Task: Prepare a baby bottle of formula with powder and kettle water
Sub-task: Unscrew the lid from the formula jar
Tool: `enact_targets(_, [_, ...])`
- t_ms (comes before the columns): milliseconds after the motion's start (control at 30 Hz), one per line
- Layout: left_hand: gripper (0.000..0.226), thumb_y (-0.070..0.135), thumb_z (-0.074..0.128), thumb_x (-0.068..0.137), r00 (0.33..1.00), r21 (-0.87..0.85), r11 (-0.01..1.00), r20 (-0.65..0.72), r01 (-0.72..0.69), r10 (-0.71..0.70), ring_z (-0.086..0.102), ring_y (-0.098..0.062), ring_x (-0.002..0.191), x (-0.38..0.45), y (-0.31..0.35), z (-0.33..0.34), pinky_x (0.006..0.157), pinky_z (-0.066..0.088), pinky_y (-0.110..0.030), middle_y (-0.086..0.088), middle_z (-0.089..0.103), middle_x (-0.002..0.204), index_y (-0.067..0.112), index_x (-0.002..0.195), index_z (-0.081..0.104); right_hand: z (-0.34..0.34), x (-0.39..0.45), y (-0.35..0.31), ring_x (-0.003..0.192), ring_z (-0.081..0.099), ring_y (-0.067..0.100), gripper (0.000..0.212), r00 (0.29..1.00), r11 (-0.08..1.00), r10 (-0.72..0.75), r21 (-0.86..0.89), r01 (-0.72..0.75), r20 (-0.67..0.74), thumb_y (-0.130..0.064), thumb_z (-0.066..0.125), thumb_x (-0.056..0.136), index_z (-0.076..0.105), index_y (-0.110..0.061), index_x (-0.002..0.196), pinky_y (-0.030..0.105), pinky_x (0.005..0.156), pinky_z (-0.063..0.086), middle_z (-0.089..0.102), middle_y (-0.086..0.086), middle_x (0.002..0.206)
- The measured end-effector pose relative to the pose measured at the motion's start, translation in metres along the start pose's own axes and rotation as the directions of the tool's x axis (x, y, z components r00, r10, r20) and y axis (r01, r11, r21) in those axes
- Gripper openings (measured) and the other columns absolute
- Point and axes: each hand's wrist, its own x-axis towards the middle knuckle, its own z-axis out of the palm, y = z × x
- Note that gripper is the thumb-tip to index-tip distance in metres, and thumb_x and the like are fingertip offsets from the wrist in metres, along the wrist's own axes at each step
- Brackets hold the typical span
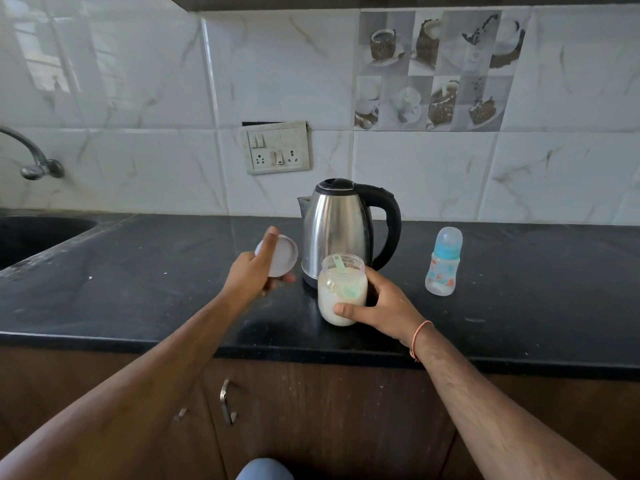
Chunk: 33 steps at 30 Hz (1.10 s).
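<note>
A clear jar of white powder (341,299) stands open on the black counter (138,289), with a pale green scoop (341,266) sticking out of the powder. My right hand (379,304) grips the jar from the right side. My left hand (254,271) holds the jar's round white lid (284,254) up, just left of the jar. Right behind the jar stands a steel kettle (337,223) with a black handle and closed lid. A baby bottle (444,261) with a blue collar and clear cap stands upright to the right, untouched.
A dark sink (31,237) is set into the counter at the left, with a tap (33,157) on the tiled wall above it. A switch and socket panel (278,147) sits on the wall behind the kettle. Wooden cabinet doors (311,410) lie below the counter edge.
</note>
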Motion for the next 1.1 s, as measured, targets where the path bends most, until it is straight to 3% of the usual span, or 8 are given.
enact_targets(133, [0.083, 0.080, 0.037, 0.102, 0.985, 0.118, 0.981, -0.097, 0.152, -0.141, 0.048, -0.011, 0.045, 0.004, -0.021, -0.032, 0.042, 0.033, -0.022, -0.008, 0.081, 0.074, 0.006, 0.105, 0.073, 0.000, -0.001, 0.000, 0.130, 0.062, 0.004, 0.097, 1.000, 1.000, 0.002, 0.005, -0.002, 0.003, -0.064, 0.096, 0.066, 0.054, -0.046, 0.151, 0.029, 0.107, 0.053, 0.069, -0.020, 0.137])
enact_targets(267, [0.077, 0.075, 0.041, 0.104, 0.968, 0.301, 0.923, -0.145, 0.241, -0.206, 0.054, -0.014, 0.040, 0.005, -0.034, -0.059, 0.041, 0.034, -0.020, -0.005, 0.072, 0.060, 0.004, 0.099, 0.070, 0.003, -0.004, -0.008, 0.125, 0.059, -0.003, 0.083, 1.000, 1.000, -0.009, -0.027, 0.010, 0.009, -0.055, 0.094, 0.075, 0.054, -0.045, 0.147, 0.014, 0.094, 0.049, 0.065, -0.023, 0.136])
enact_targets(500, [0.084, 0.076, 0.034, 0.104, 0.978, 0.633, 0.747, -0.099, 0.204, -0.183, 0.059, -0.017, 0.044, 0.009, -0.047, -0.094, 0.049, 0.045, -0.026, 0.000, 0.069, 0.056, 0.003, 0.094, 0.074, 0.015, -0.005, -0.015, 0.121, 0.055, -0.009, 0.080, 0.997, 0.990, -0.057, -0.135, 0.050, -0.043, -0.067, 0.089, 0.072, 0.055, -0.045, 0.141, 0.016, 0.095, 0.043, 0.060, -0.022, 0.129])
enact_targets(600, [0.086, 0.088, 0.043, 0.093, 0.996, 0.708, 0.700, -0.071, 0.094, -0.061, 0.066, -0.016, 0.055, 0.009, -0.055, -0.104, 0.058, 0.054, -0.029, 0.003, 0.073, 0.073, 0.010, 0.110, 0.072, 0.018, -0.005, -0.015, 0.123, 0.059, -0.003, 0.090, 0.996, 0.990, -0.077, -0.126, 0.070, -0.053, -0.072, 0.089, 0.071, 0.051, -0.049, 0.149, 0.023, 0.103, 0.048, 0.061, -0.022, 0.138])
enact_targets(700, [0.104, 0.102, 0.059, 0.067, 0.992, 0.759, 0.650, -0.044, -0.041, 0.114, 0.070, -0.011, 0.091, -0.001, -0.066, -0.106, 0.081, 0.059, -0.038, 0.009, 0.074, 0.107, 0.029, 0.141, 0.058, 0.021, -0.010, -0.018, 0.106, 0.066, -0.002, 0.102, 0.996, 0.989, -0.067, -0.134, 0.059, -0.057, -0.061, 0.092, 0.075, 0.037, -0.048, 0.160, 0.015, 0.088, 0.052, 0.062, -0.024, 0.136])
enact_targets(800, [0.124, 0.103, 0.067, 0.060, 0.988, 0.791, 0.603, 0.012, -0.102, 0.151, 0.066, -0.015, 0.121, -0.002, -0.076, -0.101, 0.093, 0.058, -0.039, 0.007, 0.059, 0.144, 0.031, 0.159, 0.047, 0.025, -0.013, -0.019, 0.101, 0.066, -0.005, 0.097, 0.992, 0.987, -0.095, -0.140, 0.083, -0.081, -0.053, 0.096, 0.075, 0.045, -0.042, 0.157, 0.008, 0.081, 0.052, 0.064, -0.020, 0.135])
enact_targets(933, [0.084, 0.091, 0.071, 0.073, 0.992, 0.784, 0.615, 0.006, -0.085, 0.128, 0.062, -0.015, 0.109, 0.006, -0.078, -0.099, 0.083, 0.052, -0.033, 0.010, 0.058, 0.128, 0.035, 0.136, 0.071, 0.037, -0.010, -0.022, 0.102, 0.068, -0.006, 0.095, 0.991, 0.990, -0.083, -0.119, 0.071, -0.105, -0.048, 0.096, 0.078, 0.047, -0.040, 0.159, 0.006, 0.082, 0.053, 0.067, -0.019, 0.134])
enact_targets(1100, [0.080, 0.091, 0.066, 0.076, 0.992, 0.774, 0.633, -0.068, -0.014, 0.105, 0.056, -0.025, 0.126, 0.009, -0.078, -0.101, 0.097, 0.054, -0.044, 0.002, 0.060, 0.136, 0.037, 0.136, 0.069, 0.056, 0.009, -0.031, 0.110, 0.069, -0.001, 0.093, 0.994, 0.991, -0.064, -0.120, 0.054, -0.086, -0.045, 0.095, 0.080, 0.046, -0.037, 0.159, 0.007, 0.082, 0.051, 0.067, -0.019, 0.135])
